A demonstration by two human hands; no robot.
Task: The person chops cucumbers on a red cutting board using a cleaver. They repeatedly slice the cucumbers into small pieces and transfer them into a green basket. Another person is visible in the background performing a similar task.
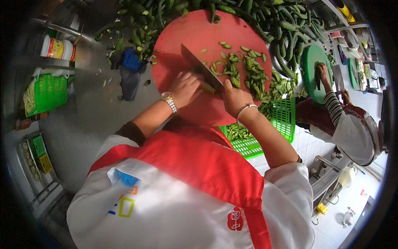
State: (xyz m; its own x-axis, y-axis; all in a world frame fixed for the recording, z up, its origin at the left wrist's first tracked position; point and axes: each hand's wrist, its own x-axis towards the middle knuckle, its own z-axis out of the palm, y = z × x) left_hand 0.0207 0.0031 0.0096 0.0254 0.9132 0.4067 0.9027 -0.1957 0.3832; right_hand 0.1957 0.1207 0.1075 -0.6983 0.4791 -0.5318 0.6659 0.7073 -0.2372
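A round red cutting board (177, 34) lies before me, its lower edge close to my apron. My right hand (233, 98) grips the handle of a Chinese cleaver (199, 60), whose wide blade slants up and left over the board. My left hand (185, 87), slightly blurred, presses a green cucumber (207, 87) to the board, left of the blade. The blade and fingers hide most of that cucumber. Cut cucumber pieces (253, 73) lie in piles on the board's right side, a few loose near the blade.
Whole cucumbers (287, 40) heap behind the board. Blue and dark cloths (130, 67) lie on the steel table (96, 84). A green plastic basket (283, 116) with cut pieces stands low at right. Beyond, a co-worker's hand (323, 74) rests at a green board (309, 62), near another cleaver (338, 77).
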